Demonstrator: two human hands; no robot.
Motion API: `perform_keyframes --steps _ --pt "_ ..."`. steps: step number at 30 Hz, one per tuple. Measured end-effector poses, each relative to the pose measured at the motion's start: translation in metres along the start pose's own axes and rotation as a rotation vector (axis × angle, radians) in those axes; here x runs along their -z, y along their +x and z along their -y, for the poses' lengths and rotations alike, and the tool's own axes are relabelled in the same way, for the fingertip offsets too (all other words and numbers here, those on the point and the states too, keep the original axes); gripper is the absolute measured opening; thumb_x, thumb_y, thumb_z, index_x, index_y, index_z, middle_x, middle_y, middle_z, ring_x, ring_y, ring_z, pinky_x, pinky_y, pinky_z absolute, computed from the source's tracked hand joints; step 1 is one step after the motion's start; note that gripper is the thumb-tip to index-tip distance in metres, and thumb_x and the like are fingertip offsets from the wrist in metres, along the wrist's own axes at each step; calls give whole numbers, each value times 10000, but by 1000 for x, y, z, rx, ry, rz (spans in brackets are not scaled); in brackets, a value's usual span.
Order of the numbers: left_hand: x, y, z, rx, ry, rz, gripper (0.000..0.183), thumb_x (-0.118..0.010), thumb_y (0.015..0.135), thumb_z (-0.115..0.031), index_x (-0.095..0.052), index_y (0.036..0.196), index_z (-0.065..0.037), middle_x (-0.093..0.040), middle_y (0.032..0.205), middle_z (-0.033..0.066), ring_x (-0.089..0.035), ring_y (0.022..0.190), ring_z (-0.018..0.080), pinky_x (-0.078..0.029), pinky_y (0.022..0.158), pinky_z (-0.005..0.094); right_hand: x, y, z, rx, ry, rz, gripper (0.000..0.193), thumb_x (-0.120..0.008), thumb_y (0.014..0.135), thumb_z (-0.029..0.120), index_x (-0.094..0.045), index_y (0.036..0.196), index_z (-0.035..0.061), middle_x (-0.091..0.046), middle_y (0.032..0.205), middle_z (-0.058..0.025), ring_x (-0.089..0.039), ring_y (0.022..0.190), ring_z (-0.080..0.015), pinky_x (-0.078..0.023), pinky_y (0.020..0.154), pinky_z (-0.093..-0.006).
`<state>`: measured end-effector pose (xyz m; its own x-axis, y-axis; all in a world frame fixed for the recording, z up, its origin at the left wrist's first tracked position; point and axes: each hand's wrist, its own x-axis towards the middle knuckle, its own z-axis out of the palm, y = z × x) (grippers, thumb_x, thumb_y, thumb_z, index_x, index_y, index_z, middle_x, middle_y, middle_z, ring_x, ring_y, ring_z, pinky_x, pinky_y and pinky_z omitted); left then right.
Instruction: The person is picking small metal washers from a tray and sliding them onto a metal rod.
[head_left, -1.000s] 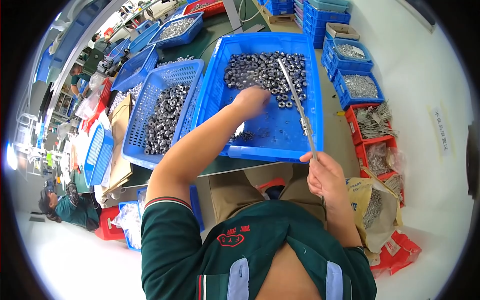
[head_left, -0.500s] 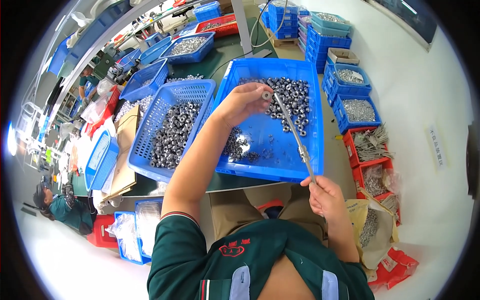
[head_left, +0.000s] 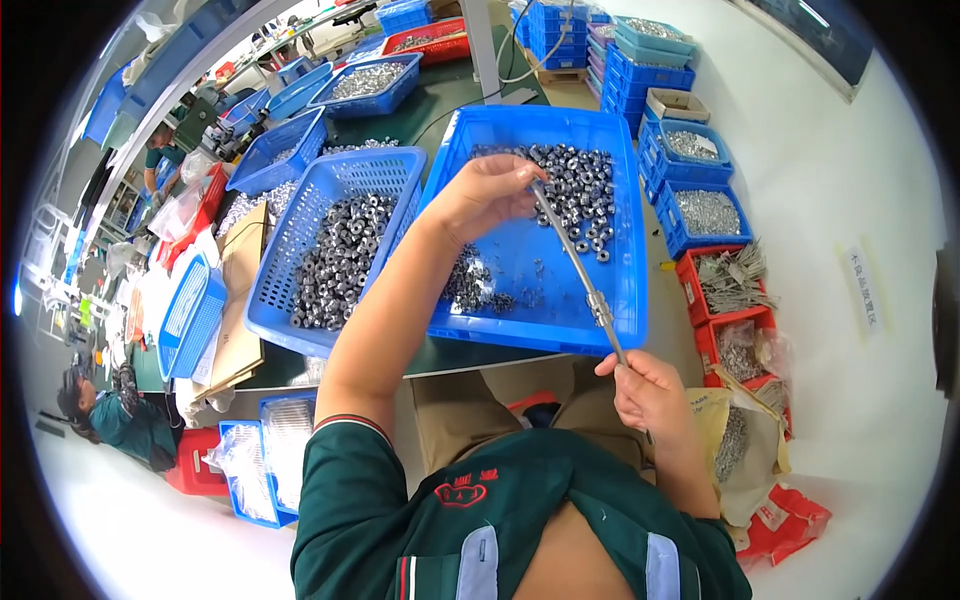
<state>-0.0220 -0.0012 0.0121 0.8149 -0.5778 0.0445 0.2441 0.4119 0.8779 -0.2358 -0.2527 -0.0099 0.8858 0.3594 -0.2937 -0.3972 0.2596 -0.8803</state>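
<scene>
My right hand is closed round the lower end of a long thin metal rod, which slants up and left over the blue tub. A thicker metal collar sits partway along it. At the rod's far tip, my left hand pinches a small metal ring, mostly hidden by the fingers. Beneath my hands, the deep blue tub holds many dark metal rings, with a heap of smaller dark pieces toward its near left.
Left of the tub stands a perforated blue basket full of metal rings. More parts baskets line the green table. Along the right wall are stacked blue crates and red bins. A co-worker is at far left.
My left hand has brought the ring from beside the rod's tip onto or against it. My right hand still grips the rod. The whole view has shifted slightly.
</scene>
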Motion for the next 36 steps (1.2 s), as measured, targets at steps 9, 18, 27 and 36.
perform_keyframes --steps 9,18,27,36 --pt "4 0 -6 -113 0 125 226 -646 840 -200 -618 956 -8 -600 850 87 -505 690 150 -415 651 267 -1 -4 6 -45 27 57 216 -439 950 150 -515 998 -45 -298 524 63 -260 398 -10 -205 355 -182" --pt "2 -6 -6 -107 128 101 275 -685 806 -230 -619 939 2 -609 844 105 -547 710 159 -448 642 272 -9 -9 9 -105 276 158 224 -456 955 188 -527 998 -21 -322 533 54 -255 409 -10 -213 382 -174" --pt "-35 -4 19 148 223 336 267 -727 761 -146 -608 959 -11 -637 887 82 -580 764 140 -467 698 262 -19 11 6 -15 214 54 227 -437 964 196 -522 972 -14 -298 527 60 -233 408 -11 -205 377 -179" --pt "-35 -1 34 276 247 383 260 -712 781 -139 -597 981 -21 -635 881 53 -583 787 115 -462 705 235 -12 14 4 -21 192 42 217 -440 964 194 -532 973 -2 -291 533 70 -232 413 -4 -209 377 -174"
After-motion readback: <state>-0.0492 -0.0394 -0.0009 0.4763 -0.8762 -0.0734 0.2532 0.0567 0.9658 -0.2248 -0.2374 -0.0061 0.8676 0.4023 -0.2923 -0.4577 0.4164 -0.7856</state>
